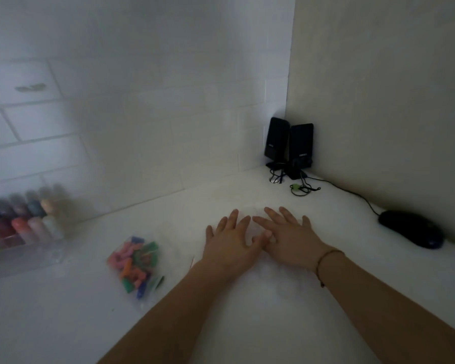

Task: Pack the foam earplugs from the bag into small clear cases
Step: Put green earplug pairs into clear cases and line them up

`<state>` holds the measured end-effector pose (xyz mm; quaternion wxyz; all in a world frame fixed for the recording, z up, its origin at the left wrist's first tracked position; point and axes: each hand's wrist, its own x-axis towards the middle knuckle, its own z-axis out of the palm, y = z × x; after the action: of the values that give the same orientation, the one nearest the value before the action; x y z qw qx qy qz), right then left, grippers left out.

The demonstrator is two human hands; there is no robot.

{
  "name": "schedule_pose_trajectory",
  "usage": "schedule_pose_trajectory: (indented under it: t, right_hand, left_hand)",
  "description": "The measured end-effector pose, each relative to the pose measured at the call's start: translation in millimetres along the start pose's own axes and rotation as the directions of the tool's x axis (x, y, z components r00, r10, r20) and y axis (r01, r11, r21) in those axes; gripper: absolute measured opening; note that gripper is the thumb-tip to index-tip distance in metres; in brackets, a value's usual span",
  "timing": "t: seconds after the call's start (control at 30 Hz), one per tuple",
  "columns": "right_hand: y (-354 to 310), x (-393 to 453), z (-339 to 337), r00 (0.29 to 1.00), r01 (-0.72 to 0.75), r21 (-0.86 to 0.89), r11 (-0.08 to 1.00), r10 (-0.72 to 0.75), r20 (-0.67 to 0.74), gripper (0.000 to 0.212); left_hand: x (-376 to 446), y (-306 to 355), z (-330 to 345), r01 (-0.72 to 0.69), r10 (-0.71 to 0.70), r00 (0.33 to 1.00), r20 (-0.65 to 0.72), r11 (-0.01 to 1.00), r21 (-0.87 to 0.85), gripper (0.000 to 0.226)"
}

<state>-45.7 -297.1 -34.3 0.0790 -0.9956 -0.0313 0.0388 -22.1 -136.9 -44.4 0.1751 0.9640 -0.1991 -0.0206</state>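
Note:
A clear plastic bag (135, 264) full of coloured foam earplugs, pink, orange, green and blue, lies flat on the white table (63, 311), left of my hands. My left hand (231, 240) and my right hand (289, 237) lie side by side, palms down, fingers spread and straight, thumbs touching. Under and around them there is a faint pale, glossy patch, too washed out to tell what it is. Neither hand holds anything. No clear case can be made out with certainty.
A clear box (24, 232) of coloured bottles stands at the left against the tiled wall. Two black speakers (288, 145) with cables fill the back corner. A black mouse (411, 228) lies at the right, its cord running back to the corner.

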Motion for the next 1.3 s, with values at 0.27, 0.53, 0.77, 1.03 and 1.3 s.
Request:
schedule_pose_trajectory:
  t: [0.27, 0.53, 0.77, 1.03, 1.3]
  right_hand:
    - [39, -58, -2, 0.997, -0.079, -0.025, 0.997, 0.08, 0.01, 0.059]
    - [47, -128, -18, 0.982, -0.08, 0.035, 0.996, 0.085, -0.166, 0.083]
    - [11, -169, 18, 0.998, -0.025, -0.16, 0.987, 0.015, -0.067, 0.07]
    - [42, -128, 13, 0.992, -0.065, -0.077, 0.995, 0.056, -0.112, 0.092]
    - [36, -153, 2, 0.97, -0.063, -0.034, 0.997, 0.053, -0.237, 0.084]
  left_hand:
    - [-17, 56, 24, -0.12, 0.125, 0.991, 0.053, 0.989, -0.084, 0.082]
    - [6, 58, 7, -0.138, 0.134, 0.989, -0.06, 0.987, -0.079, 0.086]
    - [16, 46, 15, -0.184, 0.188, 0.975, 0.119, 0.982, -0.045, 0.08]
    - [0, 50, 26, -0.317, 0.336, 0.936, 0.109, 0.935, -0.157, 0.08]
    - [-30, 37, -28, -0.556, 0.553, 0.831, -0.059, 0.824, -0.109, 0.072]
